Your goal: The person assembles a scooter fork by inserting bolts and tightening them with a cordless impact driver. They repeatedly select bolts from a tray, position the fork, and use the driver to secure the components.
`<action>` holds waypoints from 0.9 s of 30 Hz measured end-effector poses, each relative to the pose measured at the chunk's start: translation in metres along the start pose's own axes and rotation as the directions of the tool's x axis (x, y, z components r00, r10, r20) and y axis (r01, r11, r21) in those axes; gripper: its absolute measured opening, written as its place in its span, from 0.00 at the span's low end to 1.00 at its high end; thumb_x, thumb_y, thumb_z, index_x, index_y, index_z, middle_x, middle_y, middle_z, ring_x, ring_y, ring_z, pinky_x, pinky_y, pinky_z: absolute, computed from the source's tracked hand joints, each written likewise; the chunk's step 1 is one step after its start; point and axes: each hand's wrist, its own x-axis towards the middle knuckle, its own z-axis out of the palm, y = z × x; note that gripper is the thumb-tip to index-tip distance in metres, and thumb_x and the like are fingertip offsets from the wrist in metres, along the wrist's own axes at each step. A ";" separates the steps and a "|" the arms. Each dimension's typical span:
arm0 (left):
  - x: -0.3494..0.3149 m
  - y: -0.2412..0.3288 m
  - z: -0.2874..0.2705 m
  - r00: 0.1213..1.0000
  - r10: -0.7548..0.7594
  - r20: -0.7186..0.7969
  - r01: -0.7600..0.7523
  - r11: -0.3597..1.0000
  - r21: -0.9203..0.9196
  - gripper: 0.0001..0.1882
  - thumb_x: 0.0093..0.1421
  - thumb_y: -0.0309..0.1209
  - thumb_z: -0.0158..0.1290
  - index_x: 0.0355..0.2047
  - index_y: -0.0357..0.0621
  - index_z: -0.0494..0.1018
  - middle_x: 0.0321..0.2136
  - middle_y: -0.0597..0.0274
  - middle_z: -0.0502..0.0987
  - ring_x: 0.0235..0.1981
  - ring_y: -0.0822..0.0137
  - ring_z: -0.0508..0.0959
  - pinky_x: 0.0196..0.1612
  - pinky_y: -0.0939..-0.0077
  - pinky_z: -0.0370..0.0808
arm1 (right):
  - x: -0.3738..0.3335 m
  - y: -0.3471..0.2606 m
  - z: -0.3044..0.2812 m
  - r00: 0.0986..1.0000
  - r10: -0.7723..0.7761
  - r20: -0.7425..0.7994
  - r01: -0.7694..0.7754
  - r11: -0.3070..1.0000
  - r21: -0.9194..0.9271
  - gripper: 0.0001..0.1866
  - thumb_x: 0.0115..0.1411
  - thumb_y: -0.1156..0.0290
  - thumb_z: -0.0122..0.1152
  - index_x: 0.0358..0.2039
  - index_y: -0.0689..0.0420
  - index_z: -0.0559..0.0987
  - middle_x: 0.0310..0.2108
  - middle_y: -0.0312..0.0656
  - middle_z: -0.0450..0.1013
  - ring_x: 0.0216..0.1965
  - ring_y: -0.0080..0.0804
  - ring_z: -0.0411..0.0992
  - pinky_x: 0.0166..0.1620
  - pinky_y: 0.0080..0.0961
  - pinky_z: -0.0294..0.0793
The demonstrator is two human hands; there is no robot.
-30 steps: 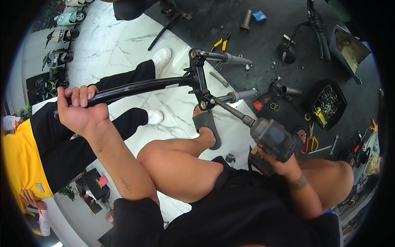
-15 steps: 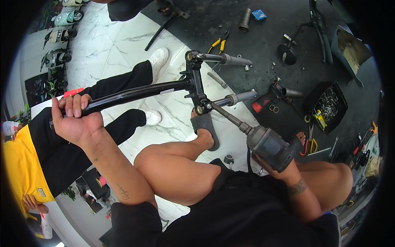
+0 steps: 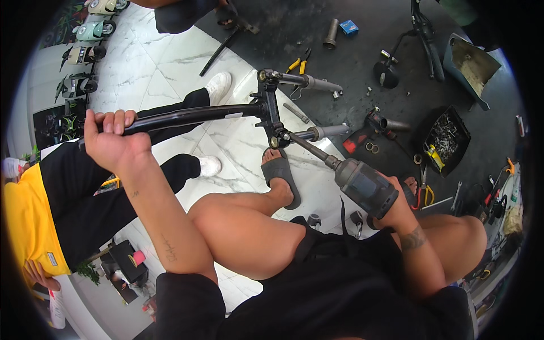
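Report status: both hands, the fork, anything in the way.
Left hand gripping black fork stem. Right hand holding impact wrench, extension at near fork clamp. Nothing visibly blocking; bystander's legs beyond stem.

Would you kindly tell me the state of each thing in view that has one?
Left hand: closed around the black tube of the fork.
Right hand: closed on the impact wrench.
Fork: held by its tube.
Impact wrench: held; whether running, cannot tell.
Tray: open, holding small metal parts.
Yellow-handled pliers: lying, handles spread.
Blue box: cannot tell whether open or shut.
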 end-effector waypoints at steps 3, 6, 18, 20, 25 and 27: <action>0.000 -0.003 0.002 0.999 0.004 -0.034 -0.004 1.000 -0.004 0.15 0.68 0.34 0.52 0.23 0.50 0.63 0.13 0.73 0.55 0.13 0.74 0.55 0.24 0.74 0.58 | 0.008 -0.012 -0.007 0.996 -0.055 -0.071 0.057 0.998 0.028 0.22 0.46 0.75 0.68 0.45 0.63 0.80 0.37 0.53 0.77 0.34 0.60 0.73 0.40 0.35 0.77; 0.001 -0.003 0.004 0.999 0.002 -0.034 -0.002 1.000 -0.018 0.15 0.68 0.33 0.52 0.23 0.50 0.63 0.13 0.73 0.56 0.13 0.74 0.55 0.24 0.74 0.58 | 0.011 -0.016 -0.009 0.989 -0.113 -0.092 0.120 0.990 0.080 0.19 0.49 0.77 0.67 0.43 0.64 0.81 0.33 0.52 0.79 0.33 0.55 0.77 0.40 0.30 0.78; -0.011 0.004 0.017 0.997 -0.001 -0.071 -0.001 1.000 -0.028 0.14 0.68 0.34 0.52 0.25 0.47 0.65 0.14 0.71 0.58 0.14 0.74 0.57 0.24 0.73 0.58 | -0.001 0.000 -0.004 0.933 -0.321 -0.163 0.288 0.937 -0.195 0.13 0.45 0.77 0.67 0.34 0.64 0.78 0.28 0.50 0.77 0.29 0.51 0.75 0.38 0.31 0.76; -0.013 0.006 0.021 0.997 -0.003 -0.083 0.001 1.000 -0.028 0.14 0.69 0.35 0.51 0.25 0.47 0.65 0.14 0.71 0.58 0.15 0.74 0.57 0.25 0.72 0.59 | 0.000 0.000 -0.008 0.944 -0.299 -0.139 0.282 0.951 -0.129 0.15 0.46 0.76 0.67 0.36 0.64 0.80 0.31 0.51 0.77 0.30 0.53 0.75 0.40 0.33 0.77; -0.016 0.009 0.023 0.997 -0.017 -0.075 0.014 0.999 -0.037 0.15 0.69 0.35 0.52 0.26 0.46 0.65 0.15 0.71 0.57 0.15 0.73 0.57 0.25 0.72 0.59 | -0.003 -0.002 -0.013 0.980 -0.179 -0.093 0.165 0.977 -0.137 0.16 0.52 0.72 0.72 0.42 0.61 0.82 0.38 0.46 0.81 0.37 0.45 0.78 0.45 0.32 0.78; -0.016 0.009 0.022 0.997 -0.014 -0.072 0.010 0.999 -0.052 0.15 0.69 0.35 0.52 0.25 0.46 0.65 0.15 0.71 0.57 0.15 0.73 0.57 0.25 0.72 0.59 | -0.008 -0.004 -0.011 0.968 -0.168 -0.186 0.140 0.978 -0.155 0.15 0.57 0.69 0.74 0.43 0.59 0.83 0.42 0.41 0.82 0.42 0.35 0.80 0.48 0.31 0.78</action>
